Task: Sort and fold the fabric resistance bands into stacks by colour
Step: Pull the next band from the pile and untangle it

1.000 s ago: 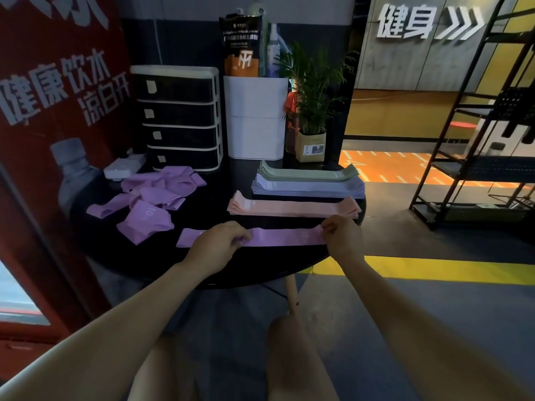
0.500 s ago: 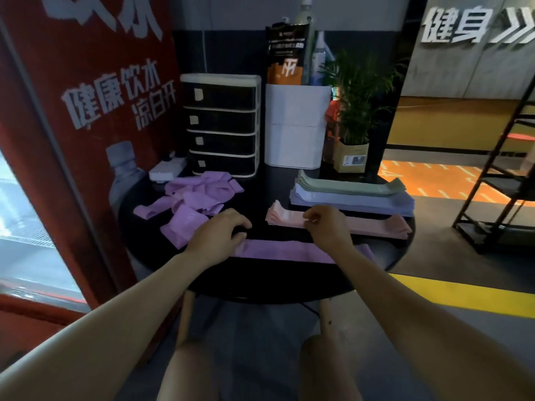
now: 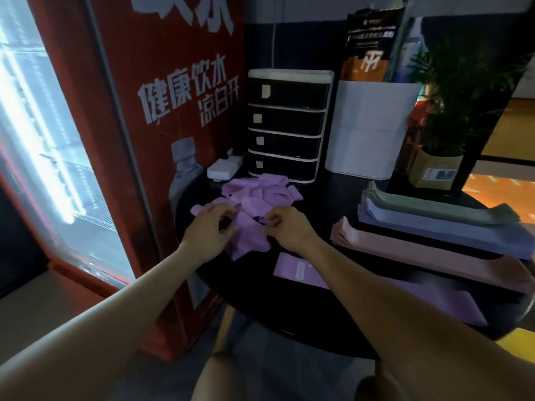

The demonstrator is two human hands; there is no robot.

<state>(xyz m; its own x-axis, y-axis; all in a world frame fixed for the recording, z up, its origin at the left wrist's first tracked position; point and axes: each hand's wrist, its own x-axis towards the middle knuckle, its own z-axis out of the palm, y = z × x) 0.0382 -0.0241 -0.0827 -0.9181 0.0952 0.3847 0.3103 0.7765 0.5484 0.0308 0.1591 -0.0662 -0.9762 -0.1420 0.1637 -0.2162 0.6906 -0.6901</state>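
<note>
Stacks of green [image 3: 434, 208], blue [image 3: 451, 231] and pink bands [image 3: 428, 256] lie folded on the bench [image 3: 304, 322] — one purple band [image 3: 298, 269] flat. Loose purple heap [image 3: 257, 198] remains — left hand [image 3: 210, 227] and right hand [image 3: 285, 227] pinching into it.

Gym lobby: drinks fridge [image 3: 173, 125] (water advert), stacked resistance bands [image 3: 434, 227].

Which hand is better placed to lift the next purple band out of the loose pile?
Right, narrowly. The right hand already pinches a fold of the loose purple pile at its near edge; the left hand hovers at the pile's left side, fingers curled, with no clear hold.
</note>
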